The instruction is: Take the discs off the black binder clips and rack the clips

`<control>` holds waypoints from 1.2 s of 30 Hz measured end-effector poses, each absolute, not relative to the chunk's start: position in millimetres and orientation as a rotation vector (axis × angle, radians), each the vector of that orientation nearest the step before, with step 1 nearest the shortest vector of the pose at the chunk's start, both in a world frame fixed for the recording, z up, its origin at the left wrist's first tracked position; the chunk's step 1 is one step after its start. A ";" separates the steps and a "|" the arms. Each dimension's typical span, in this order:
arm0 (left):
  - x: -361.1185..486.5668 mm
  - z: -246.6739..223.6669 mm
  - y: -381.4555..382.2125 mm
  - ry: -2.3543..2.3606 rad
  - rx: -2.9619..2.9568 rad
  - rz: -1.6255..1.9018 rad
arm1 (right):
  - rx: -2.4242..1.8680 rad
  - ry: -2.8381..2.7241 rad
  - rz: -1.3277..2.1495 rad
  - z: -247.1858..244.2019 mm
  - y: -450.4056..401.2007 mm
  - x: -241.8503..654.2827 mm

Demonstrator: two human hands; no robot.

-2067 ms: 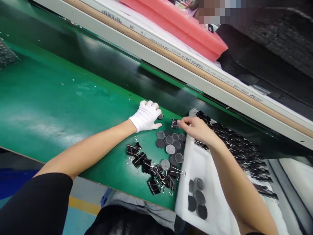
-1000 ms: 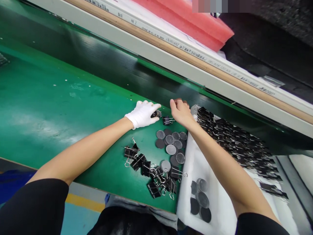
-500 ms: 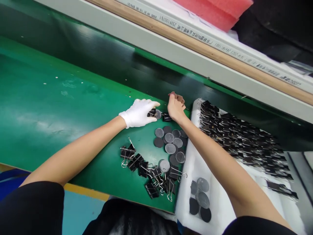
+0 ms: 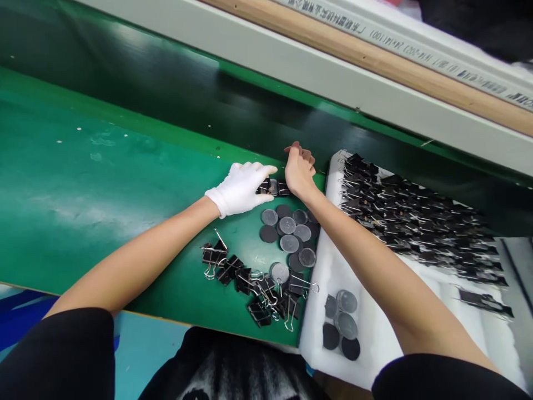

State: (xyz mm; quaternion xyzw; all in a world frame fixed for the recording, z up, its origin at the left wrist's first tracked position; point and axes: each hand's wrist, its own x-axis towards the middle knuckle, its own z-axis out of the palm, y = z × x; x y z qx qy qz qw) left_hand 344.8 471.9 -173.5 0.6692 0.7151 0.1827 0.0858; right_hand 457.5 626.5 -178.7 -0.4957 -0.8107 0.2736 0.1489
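My left hand (image 4: 244, 188), in a white glove, is around one end of a black clip assembly (image 4: 273, 188) with a round grey disc in its middle. At the other end of the assembly is my bare right hand (image 4: 300, 171), its fingers curled and partly hidden; what they hold, if anything, does not show. Grey and black discs (image 4: 287, 225) lie on the green table just below the hands. Nearer my body is a heap of black binder clips (image 4: 258, 289) with wire handles, one grey disc (image 4: 279, 272) among them.
A white foam tray (image 4: 314, 311) stands on the right, holding rows of clipped black pieces (image 4: 408, 216), one separate clipped piece (image 4: 485, 301) and several loose discs (image 4: 346, 325). Behind the hands runs a grey rail (image 4: 250, 53) with a wooden strip.
The black clip near my right hand and the clip with the disc at my left hand have come together. The camera view has shifted slightly.
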 end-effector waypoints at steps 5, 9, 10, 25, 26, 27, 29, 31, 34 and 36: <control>345.2 -173.7 473.5 2.109 2.001 0.556 | -1.410 -2.327 0.764 -181.3 628.1 458.2; 345.6 -171.3 474.0 2.095 1.983 0.534 | -1.382 -2.353 0.736 -183.3 630.1 459.4; 345.5 -170.7 473.9 2.093 1.981 0.530 | -1.372 -2.359 0.724 -183.9 630.3 459.5; 329.8 -167.0 463.8 1.962 1.768 0.933 | -1.081 -2.102 1.484 -138.5 628.0 467.2; 329.1 -166.0 464.6 1.964 1.668 1.024 | -1.014 -2.114 1.553 -135.4 625.0 473.2; 328.4 -164.8 465.5 1.980 1.575 1.094 | -0.957 -2.150 1.592 -133.7 621.1 479.3; 327.5 -162.3 466.9 2.020 1.434 1.179 | -0.856 -2.244 1.617 -135.0 611.7 490.4; 326.7 -160.3 467.6 2.026 1.363 1.211 | -0.779 -2.290 1.629 -141.0 603.4 498.1; 326.0 -160.3 467.4 2.020 1.372 1.191 | -0.731 -2.245 1.683 -153.0 597.7 503.6; 325.5 -162.0 467.3 2.032 1.434 1.143 | -0.713 -2.201 1.715 -159.9 598.2 505.5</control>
